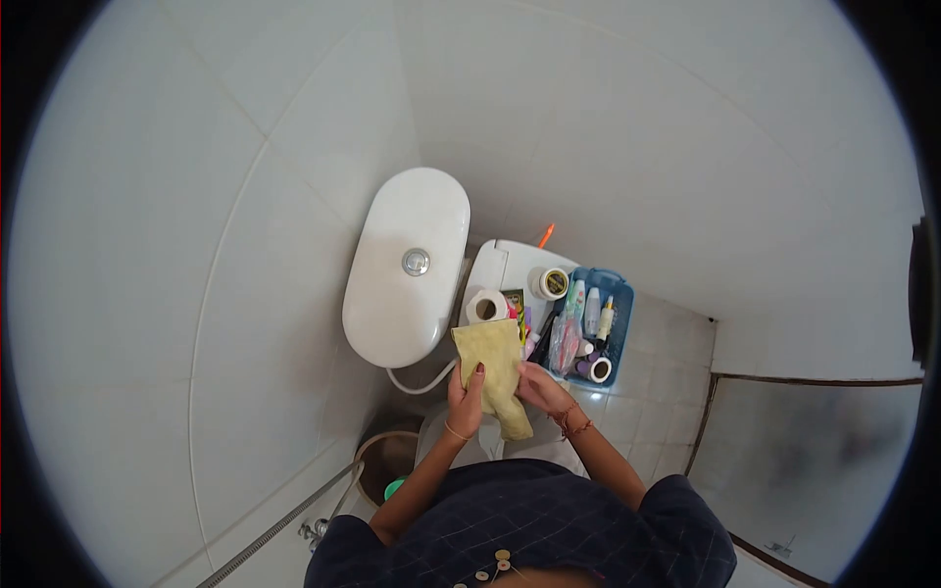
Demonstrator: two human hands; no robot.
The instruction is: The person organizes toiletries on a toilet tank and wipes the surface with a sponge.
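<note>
I hold a yellow cloth (495, 367) up in front of me with both hands, in a white-tiled bathroom. My left hand (467, 397) grips its left edge, thumb on the front. My right hand (542, 387) holds its right side, lower down. The cloth hangs folded, its bottom corner near my wrists. It sits just right of the white toilet cistern (407, 265) with its chrome flush button (416, 261).
A toilet paper roll (486, 306) stands behind the cloth. A blue basket (619, 323) of bottles and toiletries sits on a white surface to the right, beside a white jar (551, 283). A hose (279, 529) and a brown bin (384, 459) are at lower left.
</note>
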